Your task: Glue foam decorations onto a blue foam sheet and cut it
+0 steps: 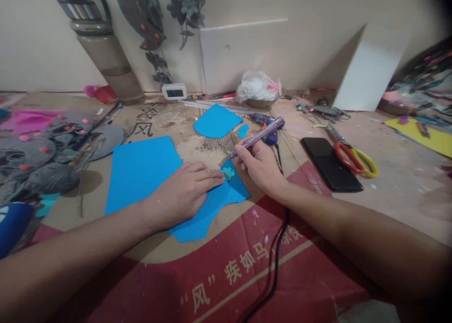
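Head view: our left hand [181, 189], palm down, fingers close together, pressing on the blue sheet [208, 212]. Our right hand [259, 167], thumb and fingers pinching a pen [262, 134], its tip toward 8 o'clock. Green flower-shaped piece [229, 173], on the sheet, at 3 o'clock from our left hand. Printed cardboard [141, 285], 6 o'clock, where we read “风”疾如马; further characters unclear.

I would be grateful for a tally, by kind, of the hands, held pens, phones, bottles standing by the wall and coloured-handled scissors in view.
Hands: 2 (left hand, right hand)
Pen held: 1
Phone: 1
Bottle by the wall: 1
Scissors with coloured handles: 1
Total: 6
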`<action>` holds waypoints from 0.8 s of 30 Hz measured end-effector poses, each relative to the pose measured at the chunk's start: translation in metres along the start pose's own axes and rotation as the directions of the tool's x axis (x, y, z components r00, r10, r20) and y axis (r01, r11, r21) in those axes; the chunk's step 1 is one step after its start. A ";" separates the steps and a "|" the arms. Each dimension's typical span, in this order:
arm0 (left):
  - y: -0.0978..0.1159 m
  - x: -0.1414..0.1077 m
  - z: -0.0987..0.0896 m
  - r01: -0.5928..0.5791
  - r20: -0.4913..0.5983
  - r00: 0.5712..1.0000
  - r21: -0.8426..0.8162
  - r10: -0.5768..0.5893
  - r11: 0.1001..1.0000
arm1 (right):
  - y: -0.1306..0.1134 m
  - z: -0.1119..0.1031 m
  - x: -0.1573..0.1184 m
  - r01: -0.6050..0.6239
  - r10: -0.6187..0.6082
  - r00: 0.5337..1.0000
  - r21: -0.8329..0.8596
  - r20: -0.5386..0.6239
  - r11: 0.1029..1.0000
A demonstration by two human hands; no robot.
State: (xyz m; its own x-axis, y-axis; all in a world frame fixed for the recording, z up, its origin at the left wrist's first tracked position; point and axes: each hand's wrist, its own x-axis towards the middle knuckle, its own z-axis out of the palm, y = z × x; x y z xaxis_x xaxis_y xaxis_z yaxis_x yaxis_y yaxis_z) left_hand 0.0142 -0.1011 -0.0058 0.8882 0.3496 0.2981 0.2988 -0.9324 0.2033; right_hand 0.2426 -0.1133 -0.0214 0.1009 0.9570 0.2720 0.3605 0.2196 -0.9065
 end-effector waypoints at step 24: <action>0.000 0.001 -0.002 -0.024 -0.019 1.000 -0.018 0.024 1.000 | -0.018 -0.001 -0.012 0.294 -0.249 0.947 -0.228 0.205 0.928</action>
State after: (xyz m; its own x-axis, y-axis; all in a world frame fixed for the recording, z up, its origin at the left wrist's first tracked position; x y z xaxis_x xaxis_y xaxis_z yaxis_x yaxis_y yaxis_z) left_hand 0.0143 -0.1009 -0.0033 0.8882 0.3291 0.3206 0.2711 -0.9388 0.2126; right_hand 0.2360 -0.1293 -0.0077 -0.1844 0.8899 0.4172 0.5760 0.4418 -0.6878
